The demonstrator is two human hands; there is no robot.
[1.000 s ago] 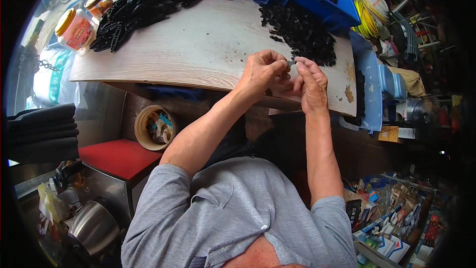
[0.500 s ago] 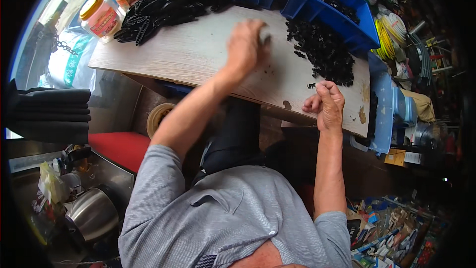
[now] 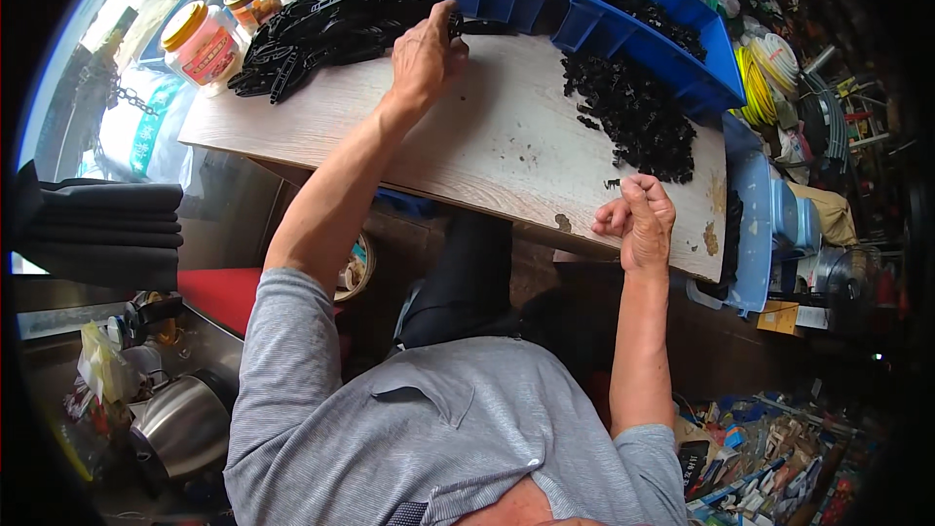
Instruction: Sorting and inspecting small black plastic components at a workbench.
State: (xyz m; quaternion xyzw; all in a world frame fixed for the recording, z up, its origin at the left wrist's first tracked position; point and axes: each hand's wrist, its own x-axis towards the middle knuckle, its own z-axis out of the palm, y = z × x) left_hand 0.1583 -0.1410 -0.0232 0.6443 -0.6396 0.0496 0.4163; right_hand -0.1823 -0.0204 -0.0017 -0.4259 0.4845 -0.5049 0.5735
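Observation:
My left hand (image 3: 426, 60) reaches to the right end of a heap of long, black, slotted plastic parts (image 3: 321, 29) at the far left of the table. Its fingers are curled, with black showing at the fingertips; what they hold is hard to make out. Near the table's front right edge, my right hand (image 3: 646, 224) is closed, fingers bent in against the thumb. A small black clip-like piece (image 3: 612, 184) shows just beside its fingertips; whether the hand touches it I cannot tell. Beyond lies a pile of small black plastic pieces (image 3: 638, 117).
Two blue bins (image 3: 653, 24) with black parts stand along the far side of the pale table (image 3: 467, 151). Lidded jars (image 3: 203, 44) stand at the far left. A light-blue crate (image 3: 750, 224) sits off the right edge, and a red seat (image 3: 219, 297) is at the left.
My left hand has moved left and away from me, from the middle of the table to the long black parts. My right hand keeps its closed pose. The whole view has shifted slightly.

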